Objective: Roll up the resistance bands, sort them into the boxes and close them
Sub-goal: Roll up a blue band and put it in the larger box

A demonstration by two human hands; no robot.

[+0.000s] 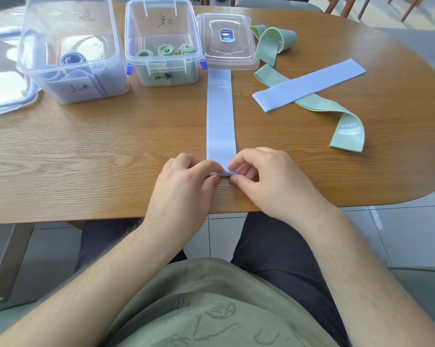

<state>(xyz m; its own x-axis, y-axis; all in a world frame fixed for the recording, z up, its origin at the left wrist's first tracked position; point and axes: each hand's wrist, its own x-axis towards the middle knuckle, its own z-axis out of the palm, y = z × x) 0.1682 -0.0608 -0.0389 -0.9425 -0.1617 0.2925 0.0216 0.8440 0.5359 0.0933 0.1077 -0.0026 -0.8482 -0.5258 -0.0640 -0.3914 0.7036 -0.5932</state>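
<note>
A smooth, flat blue band [220, 116] lies straight down the middle of the wooden bench [86, 159], a long narrow strip of stretchy fabric running from the person's hands to the clear lid [227, 41]; its near end is turned over into a small tight fold. The left hand [186, 176] and the right hand [266, 174] sit close together at that end, fingers curled, each pinching one side of the fold between thumb and fingertips.

The bench is pale brown with plain grain and a rounded end on the right; two clear plastic boxes stand open at its far side. The left box [111, 78] is tall and holds a blue roll [72, 58] among other blue bands; the middle box [136, 33] is smaller, has blue clips on its near corners, and holds three green rolls [165, 50], coiled like spirals and standing on edge. The clear lid is a rounded rectangle with a small sticker in the middle, lying flat just beside the middle box; a blue-rimmed lid [8, 96] lies at the far left edge.

To the right, a second blue band [309, 85] lies flat and slanted across a green band [346, 128], which twists once and carries a label reading HEAVY; a looped green band [271, 43] sits crumpled beside the clear lid.
</note>
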